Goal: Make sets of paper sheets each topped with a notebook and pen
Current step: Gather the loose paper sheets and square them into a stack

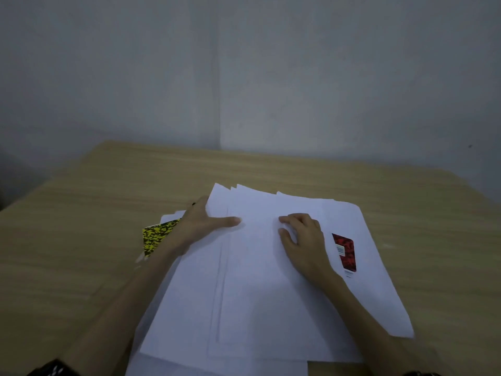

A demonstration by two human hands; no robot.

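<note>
Grey wall [244,71] fills the top half, w/ a vertical seam near the middle. Below it a light wood table [95,213], grain running left-right.

Big loose pile of white paper sheets [257,294] sits mid-table, fanned unevenly, far corners staggered, near edge running toward the bottom of the view. More sheets poke out underneath at the left and bottom.

My left hand [202,226] is at the pile's left edge: thumb laid flat on top of the upper sheets, pointing right, other fingers go behind/under the far-left corner, so I'm holding that edge of the stack between thumb and fingers. My right hand [301,237] rests on top of the pile right of centre, fingers curled w/ tips pressing the top sheet, thumb out to the left; nothing held in it.

Yellow-black patterned notebook [156,237] lies left of the pile, partly under my left wrist and on a lower sheet. Red-black patterned notebook [344,251] lies on the sheets just right of my right hand, barcode label showing, partly tucked under paper.

Tiny dark tip [193,204] by my left fingers, maybe a pen, can't tell.
</note>
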